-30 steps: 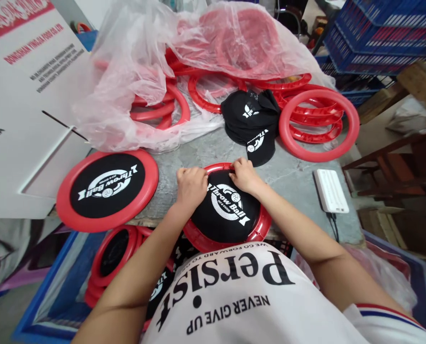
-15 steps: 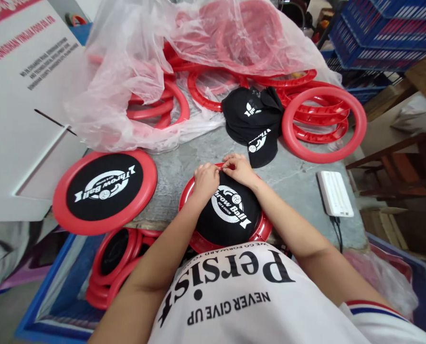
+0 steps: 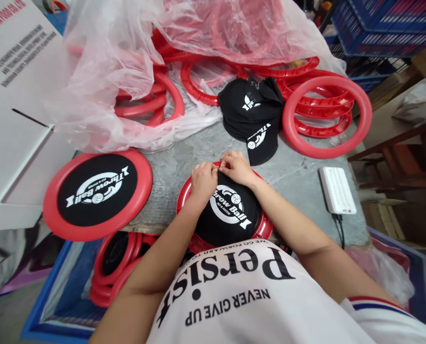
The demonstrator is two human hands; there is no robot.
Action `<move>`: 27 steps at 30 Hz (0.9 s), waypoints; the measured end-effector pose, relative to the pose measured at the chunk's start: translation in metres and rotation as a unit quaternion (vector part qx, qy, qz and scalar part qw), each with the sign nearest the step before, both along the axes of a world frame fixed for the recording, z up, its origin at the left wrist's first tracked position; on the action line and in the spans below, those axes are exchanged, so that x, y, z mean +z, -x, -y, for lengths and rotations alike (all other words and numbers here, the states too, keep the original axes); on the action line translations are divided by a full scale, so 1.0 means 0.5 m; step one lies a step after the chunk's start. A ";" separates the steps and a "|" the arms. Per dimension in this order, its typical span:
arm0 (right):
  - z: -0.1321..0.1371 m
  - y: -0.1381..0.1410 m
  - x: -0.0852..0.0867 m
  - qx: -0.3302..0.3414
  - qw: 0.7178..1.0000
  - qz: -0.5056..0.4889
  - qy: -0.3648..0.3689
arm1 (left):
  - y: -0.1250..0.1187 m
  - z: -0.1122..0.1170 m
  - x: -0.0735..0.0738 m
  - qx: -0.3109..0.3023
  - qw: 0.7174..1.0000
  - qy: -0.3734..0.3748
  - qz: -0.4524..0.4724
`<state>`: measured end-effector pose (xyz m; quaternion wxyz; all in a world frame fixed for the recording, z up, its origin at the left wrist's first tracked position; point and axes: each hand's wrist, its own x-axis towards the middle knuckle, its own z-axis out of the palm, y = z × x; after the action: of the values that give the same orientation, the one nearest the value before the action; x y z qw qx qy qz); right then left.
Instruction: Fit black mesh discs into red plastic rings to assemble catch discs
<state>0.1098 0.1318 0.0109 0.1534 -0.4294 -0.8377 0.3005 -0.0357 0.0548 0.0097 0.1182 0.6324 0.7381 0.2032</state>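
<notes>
In front of me lies a red plastic ring (image 3: 266, 228) with a black printed fabric disc (image 3: 230, 210) stretched over its middle. Both hands meet at the ring's far edge. The fingers of my left hand (image 3: 203, 180) are curled over the fabric's rim there. My right hand (image 3: 237, 167) pinches the same rim just beside it, thumb and forefinger together. The fingertips partly hide the fabric edge. Beyond them sits a pile of loose black fabric discs (image 3: 234, 102), one lapping down toward me. A covered red flying disc (image 3: 98, 188) with "Throw Ball" print rests to the left.
Bare red rings (image 3: 323, 152) lean in a heap at the right, and more lie under a clear plastic bag (image 3: 109, 114). A white power bank (image 3: 337, 190) with a cable is near the table's right edge. A blue crate (image 3: 48, 291) below holds several discs.
The view has shifted slightly, so the surroundings sit a little differently in the picture. Both hands stay at the far rim of the fabric, with only slight finger movement.
</notes>
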 end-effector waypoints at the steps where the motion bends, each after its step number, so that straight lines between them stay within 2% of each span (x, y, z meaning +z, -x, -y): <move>1: 0.000 0.000 -0.001 0.000 1.000 -0.001 0.000 | -0.001 -0.001 0.001 0.003 1.000 0.001 -0.001; 17: -0.004 0.001 -0.011 -0.005 1.000 -0.009 -0.010 | -0.009 -0.003 0.006 0.023 1.000 0.010 -0.009; 27: -0.023 0.020 -0.008 -0.013 0.998 0.060 0.000 | -0.020 -0.014 0.008 0.046 0.998 0.026 -0.036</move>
<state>0.0996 0.1431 0.0070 0.1070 -0.4574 -0.8398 0.2721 -0.0259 0.0615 0.0135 0.0984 0.6011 0.7753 0.1668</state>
